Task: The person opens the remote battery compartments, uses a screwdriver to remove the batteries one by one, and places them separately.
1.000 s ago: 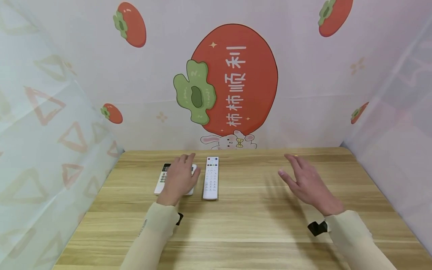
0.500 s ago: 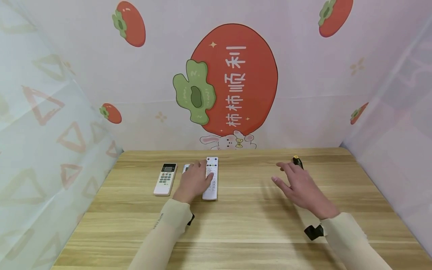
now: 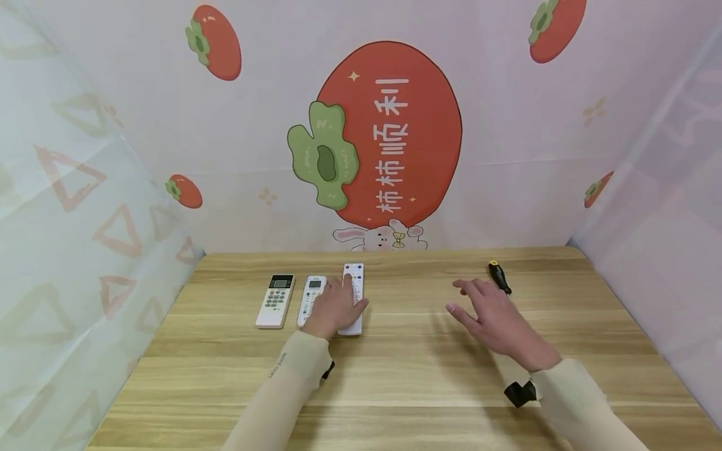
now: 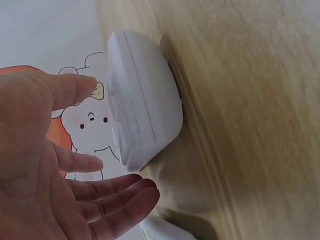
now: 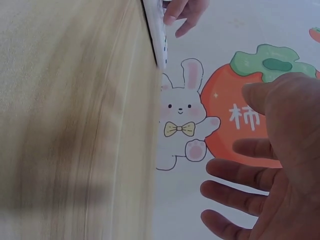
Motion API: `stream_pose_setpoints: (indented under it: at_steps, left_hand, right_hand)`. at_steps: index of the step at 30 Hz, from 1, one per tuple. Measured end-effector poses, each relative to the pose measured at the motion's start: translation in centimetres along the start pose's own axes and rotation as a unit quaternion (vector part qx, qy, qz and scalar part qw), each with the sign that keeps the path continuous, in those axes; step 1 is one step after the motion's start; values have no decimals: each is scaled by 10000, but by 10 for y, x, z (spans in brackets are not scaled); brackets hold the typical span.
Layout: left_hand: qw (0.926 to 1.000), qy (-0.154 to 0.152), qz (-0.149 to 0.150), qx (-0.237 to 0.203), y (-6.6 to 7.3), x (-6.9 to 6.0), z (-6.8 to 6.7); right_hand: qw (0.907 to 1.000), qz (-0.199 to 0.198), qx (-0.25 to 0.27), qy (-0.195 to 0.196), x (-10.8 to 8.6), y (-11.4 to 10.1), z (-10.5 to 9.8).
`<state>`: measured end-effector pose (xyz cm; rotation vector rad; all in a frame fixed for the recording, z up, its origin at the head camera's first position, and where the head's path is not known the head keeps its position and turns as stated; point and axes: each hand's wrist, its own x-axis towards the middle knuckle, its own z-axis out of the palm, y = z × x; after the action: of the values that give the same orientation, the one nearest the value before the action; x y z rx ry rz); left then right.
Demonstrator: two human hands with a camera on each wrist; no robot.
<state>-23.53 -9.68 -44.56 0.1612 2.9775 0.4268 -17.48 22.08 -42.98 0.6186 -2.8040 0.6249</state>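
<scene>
Three white remote controls lie side by side on the wooden table in the head view. My left hand (image 3: 334, 308) is over the right-hand remote (image 3: 352, 328), its fingers spread and unclosed. From the left wrist, that remote's blunt end (image 4: 145, 100) shows near the thumb and fingers, which do not wrap round it. The same hand partly covers the middle remote (image 3: 314, 285). Farther left lies a remote with a dark-framed display (image 3: 275, 302). My right hand (image 3: 499, 322) hovers above the table with relaxed fingers, holding nothing. Just beyond it is a black-and-yellow-handled screwdriver (image 3: 497, 274), its shaft partly hidden.
The wooden tabletop (image 3: 406, 376) ends at a back wall cloth printed with a large red persimmon (image 3: 417, 138) and a rabbit. Patterned cloth panels (image 3: 84, 250) rise at both sides.
My left hand has moved right, from over the left and middle remotes to the right-hand one, uncovering the left one. My right hand has shifted slightly left and nearer, revealing the screwdriver.
</scene>
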Motion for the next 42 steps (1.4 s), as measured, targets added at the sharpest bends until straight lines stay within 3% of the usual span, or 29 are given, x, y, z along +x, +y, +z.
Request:
stream_pose_setpoints:
  at_steps: [6, 21, 32, 42]
  left_hand:
    - [9998, -71, -136, -119, 2, 1, 5]
    - [9997, 193, -141, 94, 6, 4, 10]
    - [9989, 62, 456, 118, 15, 0, 11]
    - [9923, -252, 1181, 291, 34, -14, 3]
  right_hand:
    - [9996, -236, -125, 105, 0, -1, 4]
    - [9998, -130, 64, -121, -3, -5, 8]
    - [9998, -96, 79, -177, -3, -5, 9]
    - [9996, -28, 92, -269, -1, -10, 8]
